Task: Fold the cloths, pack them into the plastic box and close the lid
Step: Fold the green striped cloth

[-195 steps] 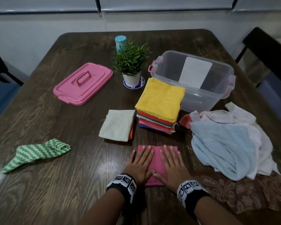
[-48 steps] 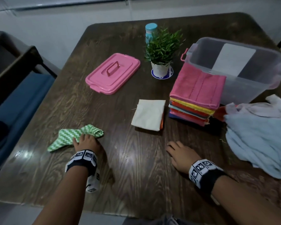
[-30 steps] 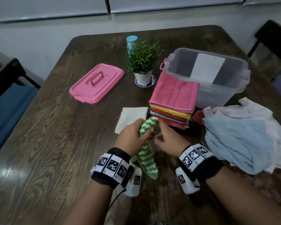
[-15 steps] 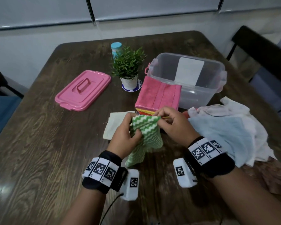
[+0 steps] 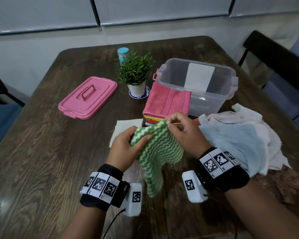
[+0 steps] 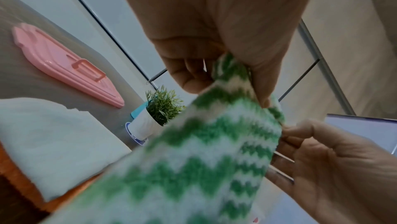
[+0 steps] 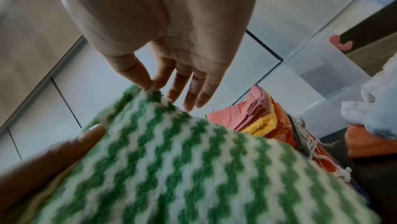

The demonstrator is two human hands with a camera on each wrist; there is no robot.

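Note:
A green-and-white zigzag cloth hangs above the table between both hands. My left hand grips its left top edge, thumb over the fabric. My right hand pinches the right top corner between thumb and forefinger. Behind them stands a stack of folded cloths with a pink one on top. The clear plastic box stands open beyond the stack. Its pink lid lies at the left. A pile of unfolded blue and white cloths lies at the right.
A small potted plant and a blue-capped bottle stand between lid and box. A folded cream cloth lies left of the stack. A brown patterned cloth lies near right. A dark chair stands at the table's right.
My left hand took the green cloth from the table's left; both hands lifted it to the middle and have spread its top edge wider since half a second ago.

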